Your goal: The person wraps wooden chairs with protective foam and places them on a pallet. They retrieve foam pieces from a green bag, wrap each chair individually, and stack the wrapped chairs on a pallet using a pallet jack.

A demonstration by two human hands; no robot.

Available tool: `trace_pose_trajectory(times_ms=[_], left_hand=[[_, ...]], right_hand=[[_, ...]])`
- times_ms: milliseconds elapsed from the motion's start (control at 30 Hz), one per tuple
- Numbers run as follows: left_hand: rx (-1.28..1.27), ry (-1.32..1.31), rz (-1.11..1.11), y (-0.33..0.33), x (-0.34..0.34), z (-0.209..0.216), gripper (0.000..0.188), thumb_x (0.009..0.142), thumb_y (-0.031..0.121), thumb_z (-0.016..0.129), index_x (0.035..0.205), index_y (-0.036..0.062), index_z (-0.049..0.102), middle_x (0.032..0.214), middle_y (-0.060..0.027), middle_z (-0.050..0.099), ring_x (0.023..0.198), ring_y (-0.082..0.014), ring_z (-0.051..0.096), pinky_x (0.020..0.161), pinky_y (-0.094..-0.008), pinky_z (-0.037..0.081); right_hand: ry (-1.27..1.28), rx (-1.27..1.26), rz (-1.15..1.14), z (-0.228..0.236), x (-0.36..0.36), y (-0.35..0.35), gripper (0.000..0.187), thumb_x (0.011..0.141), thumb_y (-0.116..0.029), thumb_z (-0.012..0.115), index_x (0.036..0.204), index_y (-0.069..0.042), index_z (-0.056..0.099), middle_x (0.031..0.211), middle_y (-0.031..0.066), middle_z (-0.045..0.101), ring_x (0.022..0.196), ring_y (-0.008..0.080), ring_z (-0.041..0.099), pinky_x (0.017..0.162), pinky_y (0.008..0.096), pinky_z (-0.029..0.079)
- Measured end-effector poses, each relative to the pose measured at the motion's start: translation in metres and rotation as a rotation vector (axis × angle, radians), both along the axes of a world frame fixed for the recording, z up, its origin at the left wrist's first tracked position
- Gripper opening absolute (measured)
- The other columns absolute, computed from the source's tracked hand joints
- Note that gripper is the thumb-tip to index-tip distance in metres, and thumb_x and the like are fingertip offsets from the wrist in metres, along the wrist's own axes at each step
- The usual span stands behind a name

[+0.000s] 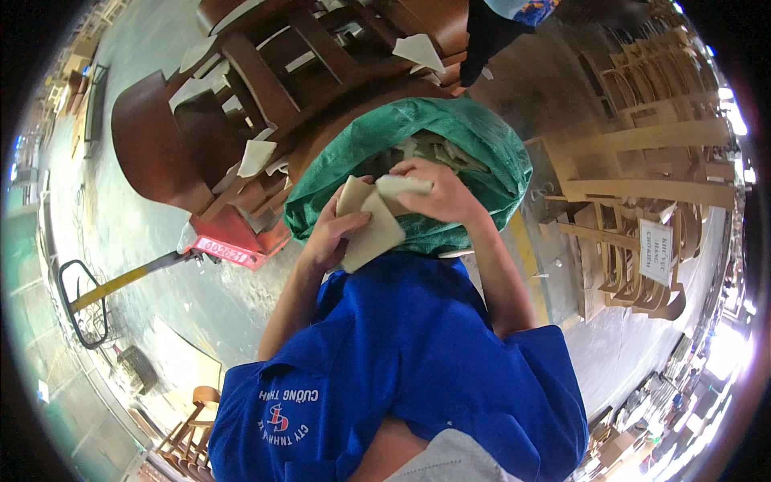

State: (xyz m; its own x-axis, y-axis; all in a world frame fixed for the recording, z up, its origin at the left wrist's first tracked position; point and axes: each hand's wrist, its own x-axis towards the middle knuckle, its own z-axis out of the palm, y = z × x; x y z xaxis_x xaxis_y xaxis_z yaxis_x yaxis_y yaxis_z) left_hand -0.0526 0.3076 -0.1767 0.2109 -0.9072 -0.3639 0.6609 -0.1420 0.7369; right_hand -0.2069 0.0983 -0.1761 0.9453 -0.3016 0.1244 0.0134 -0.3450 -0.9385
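My left hand [328, 233] is closed on pale foam sheets [374, 239], its thumb lying across their face. They look like two flat rectangles, one overlapping the other at an angle. My right hand [448, 191] pinches a smaller pale foam piece [400, 186], which touches or nearly touches the upper edge of the sheets. Both hands are over the near side of a large green woven sack [490, 132] with its mouth open. Inside the sack lie several crumpled pale scraps [440, 151], partly hidden by my right hand.
Brown wooden chairs [152, 145] are stacked beyond the sack, with white foam pieces [257, 157] among them. A red pallet jack [229, 241] with a yellow handle stands left. Wooden chair frames [642, 257] bearing a sign are right. Another person's dark-clothed limb [491, 40] shows at the top.
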Motion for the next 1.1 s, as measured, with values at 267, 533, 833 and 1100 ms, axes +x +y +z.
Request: trace_pose_trajectory(times_ms=[267,533,833,1100], left_hand=[[0.000,-0.251,0.243,0.050,0.008,-0.006,0.069,0.091,-0.003,0.064,0.155,0.0112,0.046,0.132,-0.0089,0.065,0.115,-0.0186,0.065,0.101,-0.0352,0.054],[-0.042,-0.457,0.397,0.055,0.005,-0.006,0.066,0.089,-0.010,0.046,0.152,0.0102,0.051,0.128,-0.0111,0.067,0.113,-0.0210,0.068,0.102,-0.0355,0.053],[-0.162,-0.069,0.538,0.029,-0.019,0.005,0.075,0.089,-0.008,0.048,0.160,0.0125,0.039,0.146,-0.0150,0.055,0.129,-0.0319,0.062,0.111,-0.0450,0.051],[-0.257,0.102,0.397,0.029,-0.033,0.009,0.072,0.102,0.015,0.064,0.165,0.0150,0.029,0.146,-0.0112,0.058,0.127,-0.0285,0.061,0.108,-0.0406,0.051]], right_hand=[[0.561,-0.278,-0.087,-0.037,0.024,0.008,0.029,0.083,-0.027,0.072,0.093,0.000,0.077,0.095,0.0273,0.073,0.094,0.0449,0.071,0.086,0.0507,0.057],[0.352,-0.379,-0.271,0.008,0.008,0.027,0.021,0.086,-0.018,0.067,0.090,0.003,0.074,0.101,0.0254,0.072,0.091,0.0458,0.069,0.082,0.0479,0.056],[-0.005,0.020,-0.221,0.094,-0.025,0.038,0.021,0.089,-0.011,0.076,0.104,0.004,0.076,0.106,0.0128,0.077,0.093,0.0204,0.073,0.084,0.0323,0.057],[0.048,-0.218,-0.106,0.072,-0.005,0.081,0.022,0.088,-0.013,0.072,0.104,0.002,0.073,0.101,0.0183,0.074,0.091,0.0342,0.074,0.082,0.0386,0.058]])
